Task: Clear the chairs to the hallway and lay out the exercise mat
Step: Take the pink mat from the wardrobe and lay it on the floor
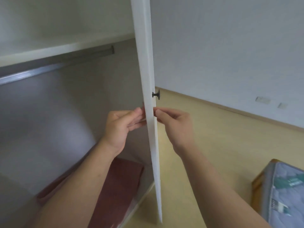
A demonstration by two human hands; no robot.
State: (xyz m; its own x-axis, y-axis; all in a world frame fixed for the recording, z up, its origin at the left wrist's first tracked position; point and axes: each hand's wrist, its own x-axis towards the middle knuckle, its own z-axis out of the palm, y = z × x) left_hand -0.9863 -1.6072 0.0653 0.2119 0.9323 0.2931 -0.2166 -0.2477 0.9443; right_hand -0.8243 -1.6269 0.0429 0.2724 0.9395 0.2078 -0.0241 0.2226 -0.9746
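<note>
While the door stands edge-on to me, my left hand, half open, rests its fingertips on the inner face. My right hand, fingers curled, touches the outer face, the knob at its 11 o'clock; I cannot tell whether it grips. The dark red mat lies in the wardrobe, at 6 o'clock from my left hand.

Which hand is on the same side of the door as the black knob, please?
The right hand, just below the knob on the door's outer face; the left hand is on the wardrobe-interior side.
</note>
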